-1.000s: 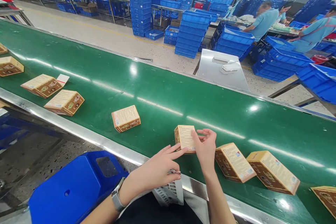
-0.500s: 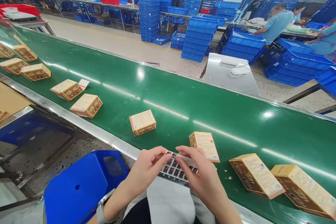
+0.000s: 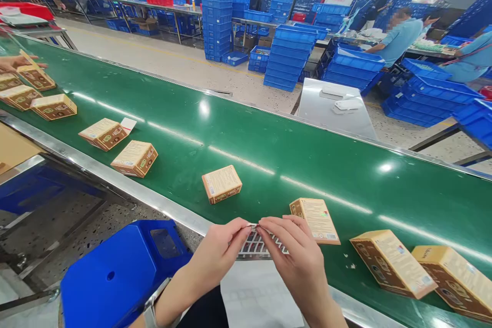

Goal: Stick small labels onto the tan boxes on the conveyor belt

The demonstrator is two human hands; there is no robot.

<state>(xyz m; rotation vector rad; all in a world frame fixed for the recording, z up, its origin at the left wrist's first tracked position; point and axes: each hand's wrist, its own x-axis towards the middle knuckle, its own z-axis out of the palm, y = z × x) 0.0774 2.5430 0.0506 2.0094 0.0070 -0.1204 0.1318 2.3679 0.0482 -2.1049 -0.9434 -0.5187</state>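
My left hand (image 3: 221, 248) and my right hand (image 3: 302, 259) meet at the belt's near edge, thumbs and fingers pinched on the top edge of a sticker sheet (image 3: 254, 247). It has a white grid with dark red cells, partly hidden by my fingers. Below it, a blank white paper (image 3: 257, 292) hangs over my lap; whether the two are joined I cannot tell. Just beyond my right hand lies a brown and cream carton (image 3: 317, 219), and another carton (image 3: 223, 183) rests farther left on the green conveyor belt (image 3: 269, 133).
Several more cartons (image 3: 392, 264) lie along the belt on both sides. A blue plastic stool (image 3: 111, 277) stands at my left. Across the belt are a metal table (image 3: 334, 107) and stacked blue crates (image 3: 290, 56). Another person's hand (image 3: 17, 63) reaches in at far left.
The cartons near me have shifted right along the belt. The sheet's grid looks bent and lifted at its top between my fingers. Another person's hand has appeared at the far left.
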